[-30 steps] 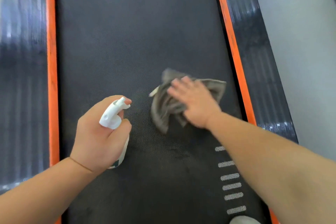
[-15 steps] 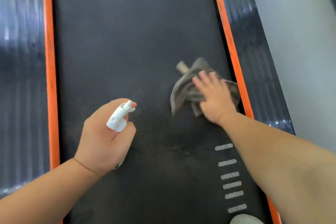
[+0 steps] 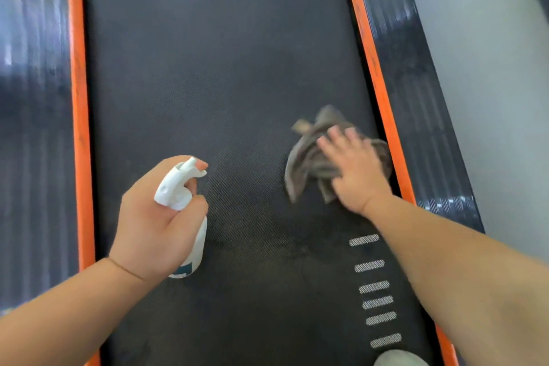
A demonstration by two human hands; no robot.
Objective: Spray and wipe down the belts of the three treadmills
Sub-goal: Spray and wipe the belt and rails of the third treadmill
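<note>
A black treadmill belt (image 3: 208, 74) fills the view between two orange side strips. My left hand (image 3: 151, 223) grips a white spray bottle (image 3: 178, 187) above the belt's left half, with the forefinger on the trigger and the nozzle pointing away from me. A crumpled grey cloth (image 3: 306, 157) lies on the belt's right side, close to the right orange strip (image 3: 374, 74). My right hand (image 3: 355, 169) presses flat on the cloth with straight fingers and covers its right part.
Ribbed black side rails run outside the left orange strip (image 3: 75, 98) and the right one; the right rail (image 3: 416, 98) borders a pale grey floor (image 3: 490, 68). White dashed marks (image 3: 371, 285) line the belt's near right. A grey rounded shape (image 3: 398, 359) shows at the bottom edge.
My right hand has pushed the cloth from the belt's middle to its right edge. The left hand with the bottle has stayed near the same spot.
</note>
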